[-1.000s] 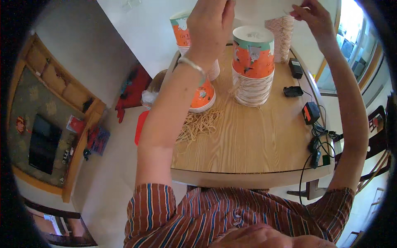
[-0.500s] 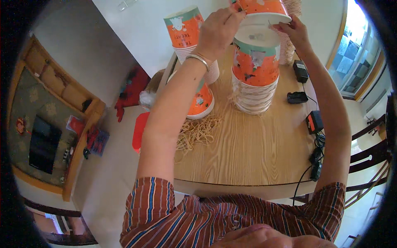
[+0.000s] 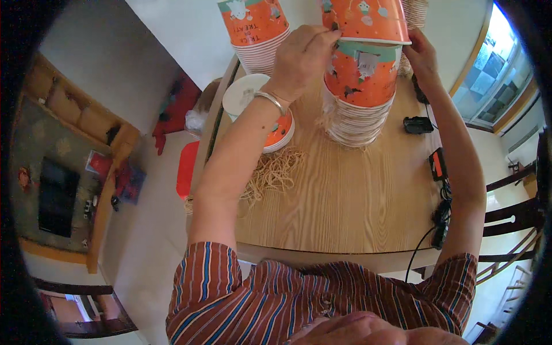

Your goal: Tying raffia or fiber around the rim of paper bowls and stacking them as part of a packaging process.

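An orange paper bucket (image 3: 365, 20) is turned rim-down over the top of a stack of nested buckets (image 3: 362, 72) like it. My left hand (image 3: 303, 60), with a bangle at the wrist, is closed on the left side of its white rim. On the right side of that rim my right hand (image 3: 422, 57) grips, its fingers partly hidden. The stack shows a green band, orange printed sides and many white rims below. Left of it, partly behind my left forearm, stands a shorter bucket stack (image 3: 277, 133) with a white round base on top.
Another bucket stack (image 3: 256, 31) stands at the far left, and more white rims (image 3: 415, 14) rise behind my right hand. Tan rubber bands (image 3: 276, 172) lie heaped by my left forearm. Black adapters (image 3: 418, 125) and cables line the table's right edge. A red stool (image 3: 187, 169) is left.
Both hands have lowered the held bucket onto the stack, hiding the stack's white top. The view has shifted slightly, showing more of the shorter left stack.
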{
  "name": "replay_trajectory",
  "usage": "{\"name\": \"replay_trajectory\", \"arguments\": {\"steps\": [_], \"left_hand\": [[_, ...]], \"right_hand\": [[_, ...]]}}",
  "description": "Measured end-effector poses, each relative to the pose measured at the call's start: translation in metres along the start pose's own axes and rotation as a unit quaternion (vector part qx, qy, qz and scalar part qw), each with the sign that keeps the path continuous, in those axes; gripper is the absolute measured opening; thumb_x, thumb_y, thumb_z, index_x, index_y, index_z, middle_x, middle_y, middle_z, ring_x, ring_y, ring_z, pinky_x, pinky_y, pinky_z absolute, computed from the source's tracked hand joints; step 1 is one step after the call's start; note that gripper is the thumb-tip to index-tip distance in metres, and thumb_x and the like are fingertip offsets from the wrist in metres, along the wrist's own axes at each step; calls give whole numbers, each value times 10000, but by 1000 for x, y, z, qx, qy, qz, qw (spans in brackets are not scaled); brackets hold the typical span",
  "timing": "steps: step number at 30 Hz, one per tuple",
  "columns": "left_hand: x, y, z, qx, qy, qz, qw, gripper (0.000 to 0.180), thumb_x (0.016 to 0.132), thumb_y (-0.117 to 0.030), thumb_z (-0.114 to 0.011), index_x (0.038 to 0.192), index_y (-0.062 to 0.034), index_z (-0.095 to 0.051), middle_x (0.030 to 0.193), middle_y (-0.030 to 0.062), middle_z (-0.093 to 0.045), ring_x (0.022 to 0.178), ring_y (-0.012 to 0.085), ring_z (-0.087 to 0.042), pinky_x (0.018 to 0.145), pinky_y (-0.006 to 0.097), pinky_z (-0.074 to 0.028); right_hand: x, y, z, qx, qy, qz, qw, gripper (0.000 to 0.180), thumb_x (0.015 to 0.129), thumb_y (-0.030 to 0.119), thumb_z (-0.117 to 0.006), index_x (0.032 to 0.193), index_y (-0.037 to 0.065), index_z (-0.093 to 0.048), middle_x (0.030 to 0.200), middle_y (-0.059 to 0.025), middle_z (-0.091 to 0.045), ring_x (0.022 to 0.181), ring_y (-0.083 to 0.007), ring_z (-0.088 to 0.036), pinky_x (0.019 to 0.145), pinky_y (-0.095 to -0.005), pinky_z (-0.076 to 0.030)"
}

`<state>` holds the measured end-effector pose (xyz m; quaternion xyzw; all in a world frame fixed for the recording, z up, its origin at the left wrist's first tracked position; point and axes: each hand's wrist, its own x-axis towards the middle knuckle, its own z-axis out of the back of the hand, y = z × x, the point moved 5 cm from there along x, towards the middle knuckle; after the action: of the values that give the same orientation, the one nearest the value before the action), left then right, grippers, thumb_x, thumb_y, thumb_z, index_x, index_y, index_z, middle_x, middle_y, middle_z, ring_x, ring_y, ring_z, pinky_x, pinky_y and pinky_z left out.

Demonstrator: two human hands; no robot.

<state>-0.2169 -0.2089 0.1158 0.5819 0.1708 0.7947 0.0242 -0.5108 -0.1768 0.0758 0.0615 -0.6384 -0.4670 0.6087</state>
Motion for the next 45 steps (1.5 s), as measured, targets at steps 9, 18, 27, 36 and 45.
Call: {"name": "replay_trajectory", "arguments": {"steps": [9, 18, 27, 36, 45], "left_hand": [[-14, -6, -1, -21, -17, 53, 998, 323, 720, 23, -719, 999, -78, -590, 930, 77, -618, 852, 271, -621, 716, 364, -525], [-28, -10, 1, -43, 6, 71, 997, 264, 733, -7, -728, 957, -66, -601, 935, 86, -616, 877, 272, -618, 737, 351, -519], [-42, -11, 0, -41, 18, 68, 997, 276, 725, 3, -728, 952, -66, -588, 940, 89, -628, 879, 276, -621, 726, 357, -525], [-62, -13, -6, -43, 48, 87, 994, 287, 721, 14, -720, 959, -79, -589, 948, 82, -639, 869, 281, -626, 717, 359, -533], [-63, -18, -7, -47, 27, 53, 997, 218, 702, 7, -655, 900, -56, -589, 890, 80, -593, 809, 270, -597, 671, 351, -521]], "right_hand": [[-21, -13, -4, 24, 40, -57, 997, 209, 921, 43, -588, 1129, 19, -584, 1096, -44, -641, 1042, -131, -583, 943, -283, -453], [-34, -11, -5, 45, 32, -39, 998, 188, 926, 54, -587, 1113, 36, -586, 1075, -26, -636, 1046, -122, -572, 952, -286, -435], [-46, -3, -8, -5, 14, -53, 998, 174, 933, 86, -594, 1099, 35, -602, 1092, -21, -644, 1044, -113, -574, 948, -266, -433], [-59, -9, -8, 32, -4, -93, 995, 218, 935, 88, -589, 1144, 26, -597, 1129, -38, -639, 1060, -123, -580, 957, -281, -439], [-63, -9, -8, -6, -3, -74, 997, 210, 926, 46, -580, 1134, 20, -592, 1116, -48, -637, 1052, -134, -582, 946, -286, -445]]}}
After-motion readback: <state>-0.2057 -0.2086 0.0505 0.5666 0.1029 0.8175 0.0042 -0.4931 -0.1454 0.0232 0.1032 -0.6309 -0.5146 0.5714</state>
